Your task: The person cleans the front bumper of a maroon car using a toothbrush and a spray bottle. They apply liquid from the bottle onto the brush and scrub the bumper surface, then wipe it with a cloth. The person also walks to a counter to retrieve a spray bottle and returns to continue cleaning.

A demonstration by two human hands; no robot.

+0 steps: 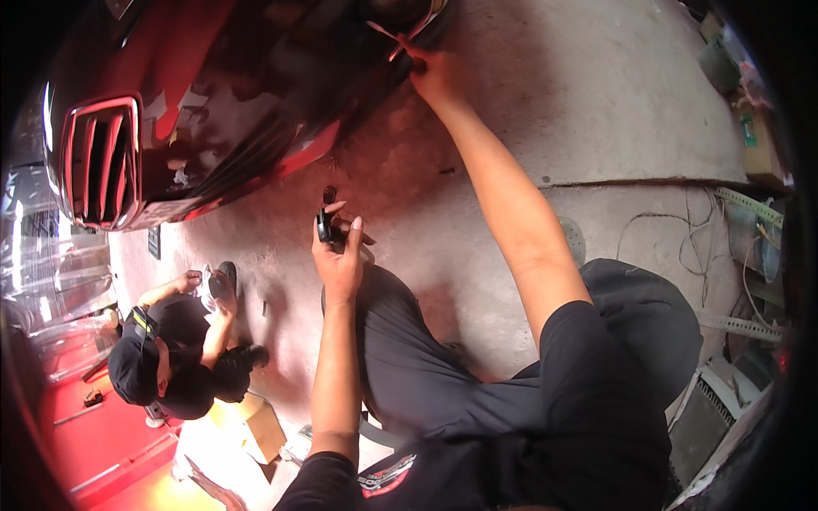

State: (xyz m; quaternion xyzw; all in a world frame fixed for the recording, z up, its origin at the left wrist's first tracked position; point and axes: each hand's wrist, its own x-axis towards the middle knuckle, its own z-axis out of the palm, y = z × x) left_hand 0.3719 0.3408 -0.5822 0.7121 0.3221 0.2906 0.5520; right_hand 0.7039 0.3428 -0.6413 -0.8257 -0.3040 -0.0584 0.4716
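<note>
My left hand (342,262) is raised in front of my knee, its fingers curled round a small black part (325,228) with a rounded outline. The kind of part is not clear. Reaching far forward, my right hand (438,75) is at the edge of a dark, glossy car body (256,94), beside the wheel arch. Its fingers close on a thin, pale-edged strip (394,47) there; the fingertips are partly hidden. Red reflections run across the car's panel and lower edge.
Another person (175,349) in a black cap crouches at the left, holding a greyish item (210,289). Near that person are a red surface (94,434) and a cardboard box (262,426). Cables (703,226) and boxes (757,145) line the right side of the concrete floor (613,111).
</note>
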